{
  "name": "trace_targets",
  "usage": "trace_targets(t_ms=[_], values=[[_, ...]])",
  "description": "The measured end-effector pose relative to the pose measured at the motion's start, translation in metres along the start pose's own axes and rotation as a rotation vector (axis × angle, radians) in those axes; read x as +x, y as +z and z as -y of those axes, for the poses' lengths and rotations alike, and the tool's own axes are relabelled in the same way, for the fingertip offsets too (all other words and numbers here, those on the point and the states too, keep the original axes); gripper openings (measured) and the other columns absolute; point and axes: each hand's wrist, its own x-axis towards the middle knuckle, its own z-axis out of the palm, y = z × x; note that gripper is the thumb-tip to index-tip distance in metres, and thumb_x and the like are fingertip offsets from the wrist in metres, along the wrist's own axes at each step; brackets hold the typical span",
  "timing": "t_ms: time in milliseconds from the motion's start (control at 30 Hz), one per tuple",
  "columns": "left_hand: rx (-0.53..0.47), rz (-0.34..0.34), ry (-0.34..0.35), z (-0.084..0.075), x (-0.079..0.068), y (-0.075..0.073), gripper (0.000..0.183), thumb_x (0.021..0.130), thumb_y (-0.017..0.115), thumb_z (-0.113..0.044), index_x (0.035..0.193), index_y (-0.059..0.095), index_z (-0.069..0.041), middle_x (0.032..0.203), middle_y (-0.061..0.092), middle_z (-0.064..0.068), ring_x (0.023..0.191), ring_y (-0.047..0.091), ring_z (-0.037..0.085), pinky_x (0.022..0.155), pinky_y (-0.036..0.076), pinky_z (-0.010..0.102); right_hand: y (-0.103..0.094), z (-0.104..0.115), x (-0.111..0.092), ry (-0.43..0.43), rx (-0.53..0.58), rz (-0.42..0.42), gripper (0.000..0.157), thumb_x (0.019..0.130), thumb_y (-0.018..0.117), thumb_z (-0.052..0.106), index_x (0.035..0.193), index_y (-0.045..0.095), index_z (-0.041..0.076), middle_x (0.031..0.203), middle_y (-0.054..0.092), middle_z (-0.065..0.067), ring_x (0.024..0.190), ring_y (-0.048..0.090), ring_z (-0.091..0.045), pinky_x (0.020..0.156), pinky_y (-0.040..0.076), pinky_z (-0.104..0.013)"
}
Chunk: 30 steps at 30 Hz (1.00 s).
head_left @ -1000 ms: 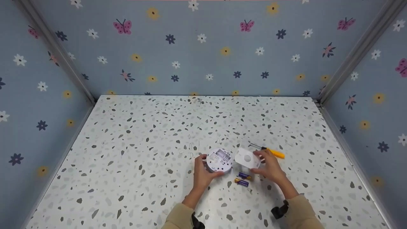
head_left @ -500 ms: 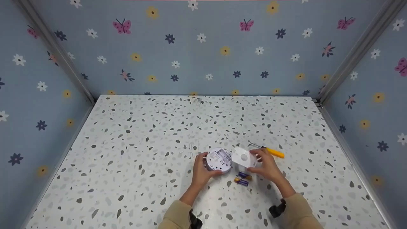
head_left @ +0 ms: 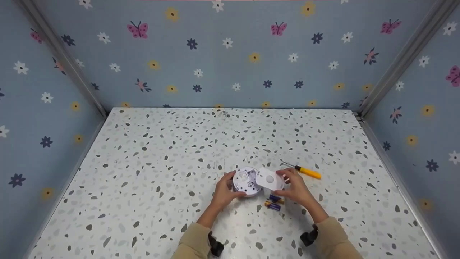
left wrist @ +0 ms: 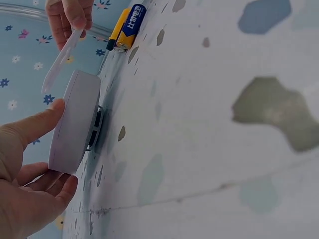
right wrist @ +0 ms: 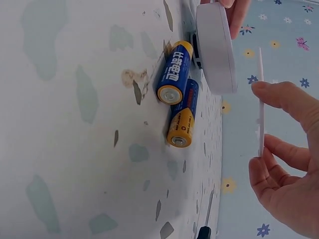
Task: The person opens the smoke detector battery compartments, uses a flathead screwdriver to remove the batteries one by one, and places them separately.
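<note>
My left hand [head_left: 223, 193] grips a round white plastic device [head_left: 243, 182] by its rim, thumb on the near side and fingers on the far side. Its upward face shows a recessed battery bay, partly covered from above in the head view. Pinched by its edges in my right hand [head_left: 297, 187] is a thin white cover [head_left: 268, 178] with a round spot in its middle. This cover overlaps the device's right part in the head view; the right wrist view shows the cover [right wrist: 260, 117] edge-on, apart from the device [right wrist: 217, 47]. Dark slotted parts show under the device [left wrist: 77, 122].
Two blue-and-yellow batteries [head_left: 273, 206] lie on the speckled white table [head_left: 161, 201], just in front of the cover. A screwdriver with a yellow handle [head_left: 311, 173] lies behind my right hand. Blue flowered panels [head_left: 230, 54] enclose the back and sides.
My right hand has moved left with the cover, from beside the device to over its right part. My left hand still holds the device in nearly the same place.
</note>
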Motion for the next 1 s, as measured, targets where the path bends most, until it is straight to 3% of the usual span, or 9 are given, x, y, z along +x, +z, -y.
trace_targets(t_ms=[200,433,767,1000], values=[[-0.021,0.076,-0.024,0.002,0.006,-0.007,0.079,0.061,0.080,-0.009,0.129,0.040,0.005,0.124,0.046,0.019,0.107,0.049,0.027,0.088,0.043,0.032,0.004,0.002,0.004,-0.044,-0.006,0.009,0.058,0.061,0.081,0.013,0.113,0.057,0.007,0.111,0.046,-0.009,0.089,0.049,-0.021,0.078,0.046,-0.037],[-0.060,0.134,0.001,0.003,0.010,-0.011,0.078,0.061,0.078,-0.003,0.128,0.038,0.008,0.124,0.045,0.022,0.113,0.044,0.032,0.093,0.039,0.034,0.009,0.005,0.010,-0.121,-0.026,0.036,0.057,0.062,0.080,0.012,0.113,0.056,0.005,0.107,0.047,-0.009,0.090,0.048,-0.022,0.078,0.046,-0.038],[-0.029,0.219,0.038,0.000,0.015,-0.020,0.077,0.063,0.078,-0.005,0.129,0.038,0.007,0.127,0.044,0.022,0.114,0.044,0.033,0.096,0.035,0.038,0.018,0.014,0.017,-0.101,-0.053,0.072,0.055,0.062,0.081,0.015,0.111,0.058,0.010,0.108,0.047,-0.006,0.091,0.048,-0.020,0.078,0.045,-0.034],[-0.014,0.256,0.061,0.006,0.022,-0.024,0.077,0.063,0.079,-0.007,0.128,0.040,0.006,0.127,0.044,0.021,0.114,0.044,0.032,0.097,0.034,0.038,0.023,0.016,0.024,-0.114,-0.073,0.119,0.056,0.063,0.080,0.017,0.114,0.056,0.012,0.108,0.045,-0.003,0.092,0.047,-0.017,0.078,0.044,-0.031]])
